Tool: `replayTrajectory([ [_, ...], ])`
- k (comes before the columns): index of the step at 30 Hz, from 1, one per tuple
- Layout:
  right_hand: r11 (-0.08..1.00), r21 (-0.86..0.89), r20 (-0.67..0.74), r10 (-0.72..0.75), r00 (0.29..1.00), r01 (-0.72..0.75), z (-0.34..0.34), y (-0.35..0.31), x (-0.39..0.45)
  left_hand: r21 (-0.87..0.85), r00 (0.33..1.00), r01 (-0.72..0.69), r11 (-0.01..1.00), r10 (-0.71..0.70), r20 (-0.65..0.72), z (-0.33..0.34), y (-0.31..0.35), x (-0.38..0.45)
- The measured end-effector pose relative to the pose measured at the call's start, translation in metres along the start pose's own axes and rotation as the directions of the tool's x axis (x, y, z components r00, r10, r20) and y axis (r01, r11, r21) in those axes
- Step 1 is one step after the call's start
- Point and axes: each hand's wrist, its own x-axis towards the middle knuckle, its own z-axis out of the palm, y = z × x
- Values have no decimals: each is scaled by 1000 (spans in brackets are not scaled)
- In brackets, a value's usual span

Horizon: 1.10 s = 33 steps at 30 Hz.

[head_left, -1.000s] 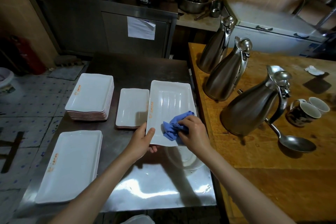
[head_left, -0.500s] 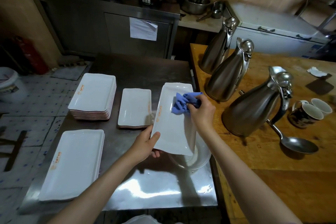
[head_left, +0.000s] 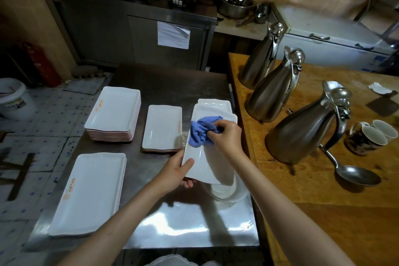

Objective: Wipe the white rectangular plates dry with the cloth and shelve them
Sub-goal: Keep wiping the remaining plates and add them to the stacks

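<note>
At centre frame, my left hand (head_left: 174,171) grips a tilted white plate (head_left: 207,164) above the steel table (head_left: 172,227); my right hand (head_left: 226,136) clutches the blue cloth (head_left: 199,133) against it. 3 stacks (head_left: 112,114) lie left; none shelved yet.

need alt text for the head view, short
A left hand holds a tilted white plate while the right hand rubs it with a blue cloth. Plate stacks sit on the steel table, jugs to the right.
</note>
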Motion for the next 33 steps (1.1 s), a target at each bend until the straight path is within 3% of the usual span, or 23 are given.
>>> replayTrajectory([
  [3,999,-31,103,-32,994,35,8,3,-13,-20,1000,10,1000,-10,-17,-1,0,4],
  [17,987,-119,328,-60,943,105,25,14,-42,-8,989,12,1000,-13,-148,-19,-17,10],
  [26,1000,5,186,-3,983,2,46,-3,-35,-46,976,40,998,-49,-213,-48,-18,-6],
  [33,996,89,210,-37,977,18,72,-20,-31,-28,949,101,994,-105,-298,-85,-32,-40],
])
